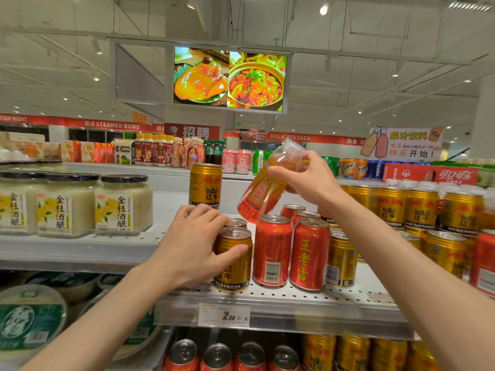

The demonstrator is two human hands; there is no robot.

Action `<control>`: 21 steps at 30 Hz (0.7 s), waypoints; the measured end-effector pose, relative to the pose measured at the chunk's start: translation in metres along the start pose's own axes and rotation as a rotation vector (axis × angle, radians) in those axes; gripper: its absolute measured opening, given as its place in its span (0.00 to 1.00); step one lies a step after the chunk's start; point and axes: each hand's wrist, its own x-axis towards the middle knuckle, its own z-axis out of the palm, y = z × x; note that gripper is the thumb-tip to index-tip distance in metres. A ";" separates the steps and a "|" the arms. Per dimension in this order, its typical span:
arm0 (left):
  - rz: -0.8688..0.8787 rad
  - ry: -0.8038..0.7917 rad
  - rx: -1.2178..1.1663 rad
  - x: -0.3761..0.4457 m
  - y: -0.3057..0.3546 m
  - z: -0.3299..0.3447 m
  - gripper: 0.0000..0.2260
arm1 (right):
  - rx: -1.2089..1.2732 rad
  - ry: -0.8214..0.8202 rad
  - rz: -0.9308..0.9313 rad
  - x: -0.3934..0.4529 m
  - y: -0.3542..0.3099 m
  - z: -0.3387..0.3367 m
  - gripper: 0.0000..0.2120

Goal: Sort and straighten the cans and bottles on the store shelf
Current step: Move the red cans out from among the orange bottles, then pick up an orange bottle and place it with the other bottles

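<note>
Between the hands, red cans [292,253] stand; a gold can [233,259] is gripped by the left hand [192,245], a tilted bottle [270,187] by the right hand [312,180].

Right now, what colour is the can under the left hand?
Gold, with red lettering; the can shows best in the head view, gripped by the left hand.

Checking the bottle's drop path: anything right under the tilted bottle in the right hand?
Yes. The right hand holds the bottle tilted in the air, and red cans stand directly below it, gold cans beside them.
</note>
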 end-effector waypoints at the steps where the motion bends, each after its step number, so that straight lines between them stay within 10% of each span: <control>1: -0.009 0.006 -0.015 0.000 0.001 0.000 0.32 | 0.053 0.037 -0.008 -0.002 0.000 -0.004 0.33; 8: -0.115 0.156 -0.190 0.014 0.011 0.000 0.39 | 0.367 0.148 0.014 -0.031 -0.014 -0.030 0.40; 21: 0.122 0.283 -0.662 0.004 0.022 -0.014 0.32 | 0.659 0.085 0.191 -0.131 -0.021 -0.040 0.19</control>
